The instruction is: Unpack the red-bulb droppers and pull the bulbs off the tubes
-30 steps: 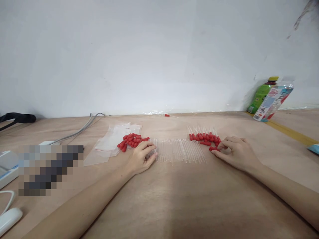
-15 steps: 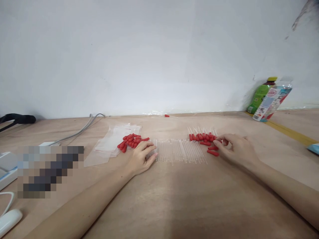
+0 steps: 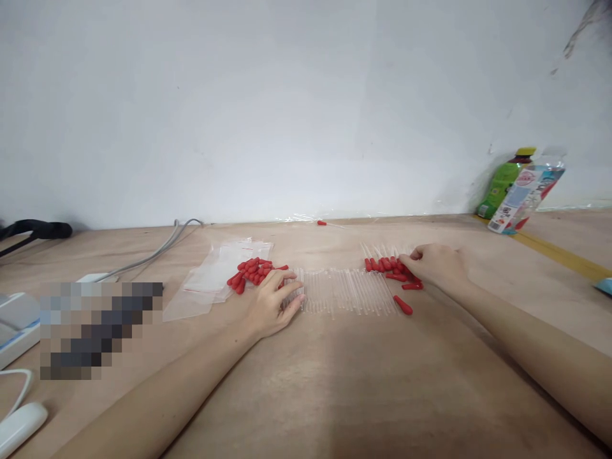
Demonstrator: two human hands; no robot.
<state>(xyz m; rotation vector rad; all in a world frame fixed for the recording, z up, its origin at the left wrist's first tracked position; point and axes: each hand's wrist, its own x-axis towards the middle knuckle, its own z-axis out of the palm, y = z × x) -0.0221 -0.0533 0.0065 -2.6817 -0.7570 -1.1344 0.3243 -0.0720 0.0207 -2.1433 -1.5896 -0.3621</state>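
A row of thin clear glass tubes (image 3: 344, 292) lies side by side on the wooden table. My left hand (image 3: 276, 303) rests at the row's left end, fingers bent but apart, fingertips over the tubes. Beside its knuckles is a pile of red rubber bulbs (image 3: 251, 271). My right hand (image 3: 437, 264) is at the right end of a group of droppers (image 3: 382, 263), red bulbs towards me and pale stems pointing to the wall. Its thumb and fingers are drawn together there; what they hold is hidden. A loose red bulb (image 3: 403, 305) lies nearer to me.
Clear plastic bags (image 3: 205, 284) lie under and left of the bulb pile. A single dropper (image 3: 322, 223) lies by the wall. Two bottles (image 3: 521, 194) stand back right. A grey cable (image 3: 157, 247), a power strip (image 3: 19, 328) and a white mouse-like object (image 3: 23, 426) are at left.
My right hand has moved slightly left and away from me, over the droppers. One loose red bulb has turned and shifted towards me. My left hand stays nearly where it was.
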